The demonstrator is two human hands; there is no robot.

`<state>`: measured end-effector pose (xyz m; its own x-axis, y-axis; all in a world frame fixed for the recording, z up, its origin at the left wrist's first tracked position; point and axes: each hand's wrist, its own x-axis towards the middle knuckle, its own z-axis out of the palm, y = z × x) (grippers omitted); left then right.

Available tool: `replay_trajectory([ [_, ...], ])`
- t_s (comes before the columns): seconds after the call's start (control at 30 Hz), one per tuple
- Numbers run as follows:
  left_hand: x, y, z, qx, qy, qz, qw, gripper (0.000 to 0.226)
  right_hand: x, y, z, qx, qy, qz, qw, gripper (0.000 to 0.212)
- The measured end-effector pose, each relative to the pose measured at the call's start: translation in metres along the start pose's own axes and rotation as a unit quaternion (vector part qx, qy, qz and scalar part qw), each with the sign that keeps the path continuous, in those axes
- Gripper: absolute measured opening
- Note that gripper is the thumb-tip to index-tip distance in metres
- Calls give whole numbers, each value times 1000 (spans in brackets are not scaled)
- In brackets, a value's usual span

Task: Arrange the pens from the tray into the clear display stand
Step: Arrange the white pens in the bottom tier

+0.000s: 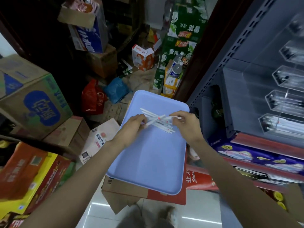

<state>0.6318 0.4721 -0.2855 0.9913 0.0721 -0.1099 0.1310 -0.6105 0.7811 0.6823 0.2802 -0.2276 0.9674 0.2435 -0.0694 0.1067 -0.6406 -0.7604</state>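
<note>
— Room around the tray (148, 162)?
— I see its near half bare; boxes (32, 102) crowd its left, the stand (279, 99) is right.
— Hands?
— Left hand (135, 125) and right hand (186, 124) both pinch pens (158, 122) over the tray's far half.

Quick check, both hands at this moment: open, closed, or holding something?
Left hand: fingers curled round the ends of the white plastic pens on the pale blue plastic tray.
Right hand: pinching one white pen from the same bunch.
</note>
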Motion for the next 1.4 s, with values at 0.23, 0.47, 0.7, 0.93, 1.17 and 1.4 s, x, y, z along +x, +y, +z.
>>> replay_trajectory([
  [0.23,4,74,-11,5,64,140,988,9,-10,-34,-59,138,59,-50,987,3],
  [0.47,0,176,15,-45,38,158,986,12,-27,-32,-125,290,123,-83,945,5],
  [0.7,-5,265,59,-167,6,168,972,14,-53,-2,-205,199,88,-125,968,23],
  [0.93,-2,350,87,-291,49,213,931,18,-65,34,-305,-99,64,-211,970,17],
  [1.17,-10,364,126,-313,20,204,927,6,-65,64,-341,-143,-11,-216,966,16],
  [1.4,-9,346,146,-343,124,146,919,8,-54,97,-344,-93,52,-152,983,10],
])
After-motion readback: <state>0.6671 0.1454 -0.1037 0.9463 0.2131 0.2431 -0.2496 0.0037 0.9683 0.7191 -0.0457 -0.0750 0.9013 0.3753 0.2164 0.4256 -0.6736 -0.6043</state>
